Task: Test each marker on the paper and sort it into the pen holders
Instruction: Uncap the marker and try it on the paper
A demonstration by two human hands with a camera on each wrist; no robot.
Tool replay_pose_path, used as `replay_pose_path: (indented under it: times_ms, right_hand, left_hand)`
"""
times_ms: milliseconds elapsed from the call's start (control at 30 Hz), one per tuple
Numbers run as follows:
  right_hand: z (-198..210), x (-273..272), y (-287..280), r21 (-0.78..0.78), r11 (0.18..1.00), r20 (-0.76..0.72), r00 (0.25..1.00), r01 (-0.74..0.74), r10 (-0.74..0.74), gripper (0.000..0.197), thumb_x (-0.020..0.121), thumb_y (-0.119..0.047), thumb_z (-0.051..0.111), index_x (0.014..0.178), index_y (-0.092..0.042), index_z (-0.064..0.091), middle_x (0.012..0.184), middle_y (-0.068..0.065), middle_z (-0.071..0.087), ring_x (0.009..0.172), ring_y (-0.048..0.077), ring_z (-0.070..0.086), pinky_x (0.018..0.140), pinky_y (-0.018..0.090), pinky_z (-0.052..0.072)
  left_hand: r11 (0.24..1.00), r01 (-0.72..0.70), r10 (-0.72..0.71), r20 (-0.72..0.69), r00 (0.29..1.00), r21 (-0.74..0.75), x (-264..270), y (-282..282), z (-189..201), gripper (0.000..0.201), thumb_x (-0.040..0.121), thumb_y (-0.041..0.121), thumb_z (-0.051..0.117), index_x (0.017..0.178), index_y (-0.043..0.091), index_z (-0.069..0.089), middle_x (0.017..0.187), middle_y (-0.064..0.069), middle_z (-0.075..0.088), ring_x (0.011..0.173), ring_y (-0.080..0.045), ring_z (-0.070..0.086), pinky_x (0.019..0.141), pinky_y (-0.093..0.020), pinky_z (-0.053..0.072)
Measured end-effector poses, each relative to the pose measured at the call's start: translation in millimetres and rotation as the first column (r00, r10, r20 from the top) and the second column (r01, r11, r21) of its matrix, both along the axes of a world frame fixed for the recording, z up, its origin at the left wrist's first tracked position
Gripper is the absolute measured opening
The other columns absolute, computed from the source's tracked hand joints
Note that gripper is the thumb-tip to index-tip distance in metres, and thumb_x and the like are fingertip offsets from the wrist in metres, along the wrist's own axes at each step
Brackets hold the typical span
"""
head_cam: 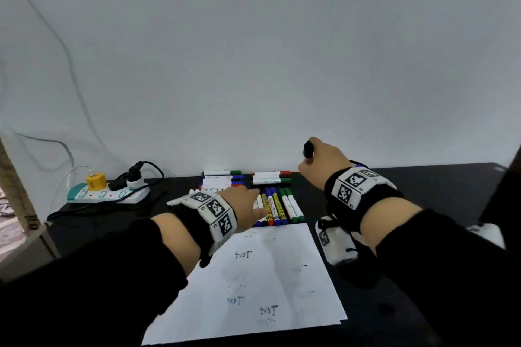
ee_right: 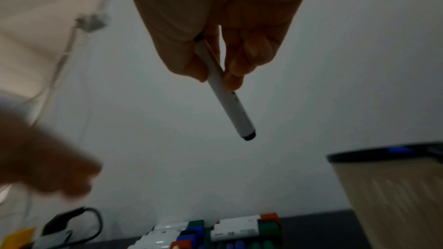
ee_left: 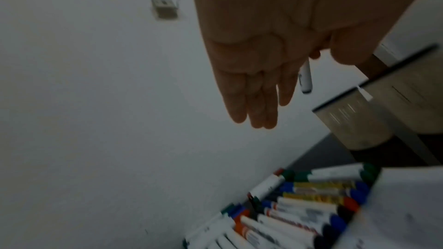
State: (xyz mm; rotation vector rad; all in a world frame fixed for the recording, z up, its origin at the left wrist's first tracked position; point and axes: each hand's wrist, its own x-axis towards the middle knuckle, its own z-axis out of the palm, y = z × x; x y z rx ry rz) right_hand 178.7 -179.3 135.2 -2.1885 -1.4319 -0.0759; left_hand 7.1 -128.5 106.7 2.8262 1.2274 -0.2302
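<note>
My right hand (head_cam: 318, 160) is raised near the wall, over the table's far right. It pinches a white marker with a black cap (ee_right: 230, 101) between thumb and fingers (ee_right: 236, 80), the marker's lower end hanging free. A beige pen holder with a dark rim (ee_right: 395, 186) stands just right of it, with a blue cap (ee_right: 400, 150) showing inside. My left hand (head_cam: 248, 203) hovers with straight fingers (ee_left: 254, 105) over the row of markers (head_cam: 279, 205) and holds nothing. The test paper (head_cam: 267, 276), with small scribbles on it, lies in front of the markers.
Two beige pen holders (ee_left: 354, 120) (ee_left: 412, 101) stand side by side right of the markers. More markers (head_cam: 270, 177) lie crosswise against the wall. A power strip with plugs and cables (head_cam: 107, 191) sits at the far left of the black table (head_cam: 437, 183).
</note>
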Motion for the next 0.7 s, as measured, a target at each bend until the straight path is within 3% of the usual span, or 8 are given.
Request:
replay_pose_path:
  times_ms: [167, 300, 533, 700]
  right_hand:
    - [-10.1, 45.8, -7.9, 0.147, 0.979, -0.209, 0.972, 0.140, -0.108, 0.026, 0.088, -0.011, 0.048, 0.113, -0.010, 0.052, 0.105, 0.013, 0.062, 0.091, 0.030, 0.059, 0.077, 0.033, 0.048]
    - [-18.9, 70.9, -5.6, 0.137, 0.962, -0.279, 0.942, 0.234, -0.189, 0.027, 0.090, -0.013, 0.046, 0.116, -0.009, 0.052, 0.110, 0.014, 0.060, 0.089, 0.027, 0.054, 0.073, 0.028, 0.040]
    - [-33.0, 96.7, 7.0, 0.043, 0.948, -0.310, 0.906, 0.317, -0.289, 0.030, 0.093, -0.016, 0.045, 0.121, -0.009, 0.052, 0.115, 0.013, 0.060, 0.100, 0.031, 0.057, 0.075, 0.027, 0.038]
    - [-38.1, 107.7, 19.2, -0.053, 0.947, -0.240, 0.916, 0.317, -0.321, 0.027, 0.093, -0.018, 0.044, 0.114, -0.005, 0.054, 0.103, 0.013, 0.059, 0.078, 0.026, 0.049, 0.066, 0.028, 0.034]
  left_hand:
    - [0.982, 0.130, -0.153, -0.166, 0.974, -0.138, 31.9, 0.4, -33.6, 0.071, 0.095, 0.053, 0.037, 0.151, 0.017, 0.010, 0.157, -0.003, 0.013, 0.143, -0.021, 0.018, 0.113, -0.037, 0.021]
    - [0.950, 0.203, -0.270, -0.292, 0.918, -0.238, 54.8, -1.1, -54.5, 0.084, 0.091, 0.056, 0.043, 0.150, 0.018, -0.003, 0.158, -0.003, -0.008, 0.146, -0.020, 0.000, 0.116, -0.040, 0.009]
    - [0.945, 0.211, -0.300, -0.399, 0.866, -0.251, 74.6, 3.6, -79.5, 0.101, 0.083, 0.057, 0.057, 0.150, 0.019, -0.009, 0.157, -0.007, -0.014, 0.145, -0.026, -0.001, 0.115, -0.049, 0.012]
    - [0.944, 0.191, -0.294, -0.422, 0.857, -0.271, 77.0, 4.4, -91.9, 0.104, 0.082, 0.054, 0.061, 0.149, 0.019, -0.012, 0.156, -0.006, -0.018, 0.146, -0.024, 0.000, 0.115, -0.048, 0.012]
